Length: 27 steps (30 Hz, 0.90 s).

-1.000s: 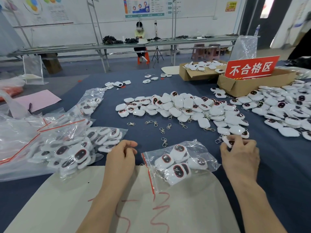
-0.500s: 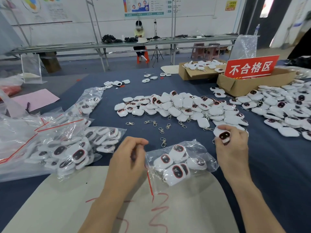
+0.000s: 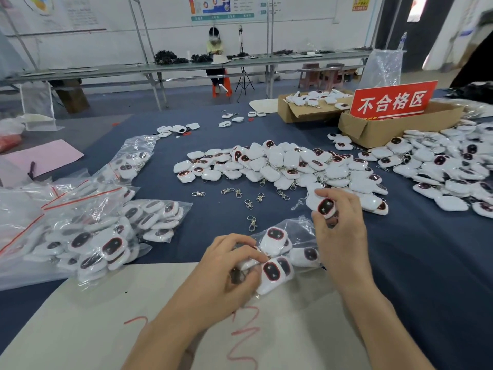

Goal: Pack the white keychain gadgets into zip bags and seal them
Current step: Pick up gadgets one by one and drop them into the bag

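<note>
A clear zip bag (image 3: 298, 231) with several white keychain gadgets inside lies at the near edge of the blue table, partly on a pale board (image 3: 106, 324). My left hand (image 3: 226, 273) pinches the bag's mouth at its left end. My right hand (image 3: 338, 231) holds one white gadget (image 3: 324, 206) with a dark screen between thumb and fingers, just above the bag's far right side. A big pile of loose gadgets (image 3: 280, 164) lies behind.
Filled zip bags (image 3: 106, 236) are heaped at the left. Loose metal clasps (image 3: 249, 204) are scattered between bag and pile. Two cardboard boxes (image 3: 378, 129) with a red sign (image 3: 392, 101) stand at the back right, with more gadgets (image 3: 448, 166) beside them.
My right hand lifted a gadget from the pile's edge and brought it towards the bag. My left hand moved right from beside the bag onto its mouth.
</note>
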Each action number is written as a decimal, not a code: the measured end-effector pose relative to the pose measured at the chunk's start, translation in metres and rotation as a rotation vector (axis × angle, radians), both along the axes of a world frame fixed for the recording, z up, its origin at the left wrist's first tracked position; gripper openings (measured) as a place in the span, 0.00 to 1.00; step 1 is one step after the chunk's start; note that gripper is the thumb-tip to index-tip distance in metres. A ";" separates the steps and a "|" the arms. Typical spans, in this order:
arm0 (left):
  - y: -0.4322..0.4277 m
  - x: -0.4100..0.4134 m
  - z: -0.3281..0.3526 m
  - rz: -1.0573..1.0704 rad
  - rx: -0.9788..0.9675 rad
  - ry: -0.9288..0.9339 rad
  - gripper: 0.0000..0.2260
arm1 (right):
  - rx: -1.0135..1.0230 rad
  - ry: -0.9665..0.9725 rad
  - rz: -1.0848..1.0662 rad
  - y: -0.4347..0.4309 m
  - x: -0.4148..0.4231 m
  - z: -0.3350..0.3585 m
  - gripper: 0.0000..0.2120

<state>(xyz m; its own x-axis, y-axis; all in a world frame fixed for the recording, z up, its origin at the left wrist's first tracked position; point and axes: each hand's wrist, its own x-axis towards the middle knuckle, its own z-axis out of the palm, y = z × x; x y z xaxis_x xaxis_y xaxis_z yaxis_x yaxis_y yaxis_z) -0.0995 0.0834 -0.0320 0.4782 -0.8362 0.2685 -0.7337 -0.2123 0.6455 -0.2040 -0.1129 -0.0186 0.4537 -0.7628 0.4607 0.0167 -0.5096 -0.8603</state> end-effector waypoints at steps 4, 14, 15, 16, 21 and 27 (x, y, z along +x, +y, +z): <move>-0.001 0.000 0.000 0.033 -0.004 -0.003 0.09 | 0.008 0.003 -0.003 -0.001 0.000 -0.001 0.22; -0.002 0.005 0.000 0.316 -0.243 -0.016 0.11 | 0.304 -0.079 0.251 0.007 -0.001 0.007 0.24; -0.002 0.003 0.002 0.328 -0.277 -0.022 0.10 | 0.293 -0.077 0.315 0.010 0.000 0.010 0.26; -0.002 0.001 0.004 0.334 -0.302 -0.023 0.10 | 0.277 -0.071 0.381 0.013 0.001 0.011 0.27; -0.002 -0.007 0.011 0.291 -0.317 -0.004 0.15 | 0.298 -0.011 0.615 0.030 0.007 0.009 0.30; -0.003 -0.010 0.010 0.241 -0.277 0.101 0.09 | 0.425 -0.018 0.677 0.039 0.007 0.013 0.22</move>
